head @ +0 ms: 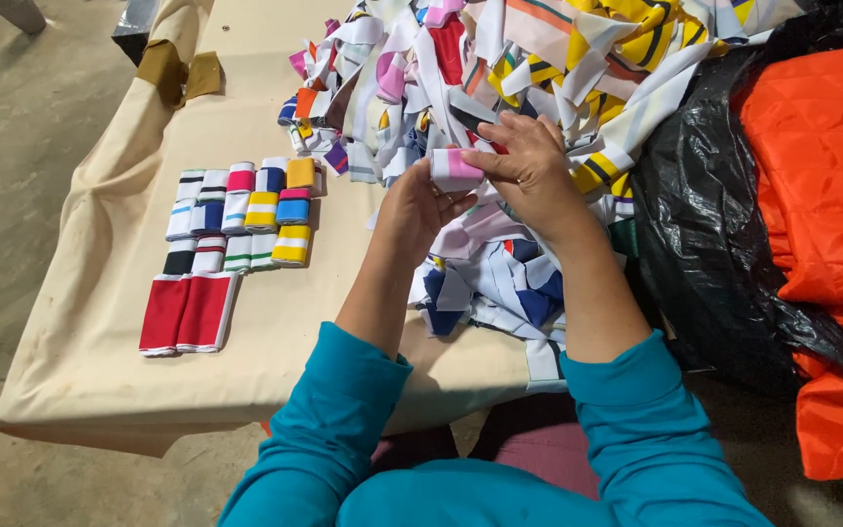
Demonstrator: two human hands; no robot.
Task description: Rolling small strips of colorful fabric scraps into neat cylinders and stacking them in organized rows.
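A cloth-covered table (pixel 100 322) stands on seemingly bare concrete floor (pixel 12 117).

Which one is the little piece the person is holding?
Find the cloth-covered table and its big pile of strips. Just in front of it, both hands pinch a small folded band. It alone is white with a pink stripe, lifted off the table.

2 hands (pixel 485 181), 1 roll (pixel 455 168); approx 15 small rolls (pixel 246 210), 2 red folded pcs (pixel 189 312).
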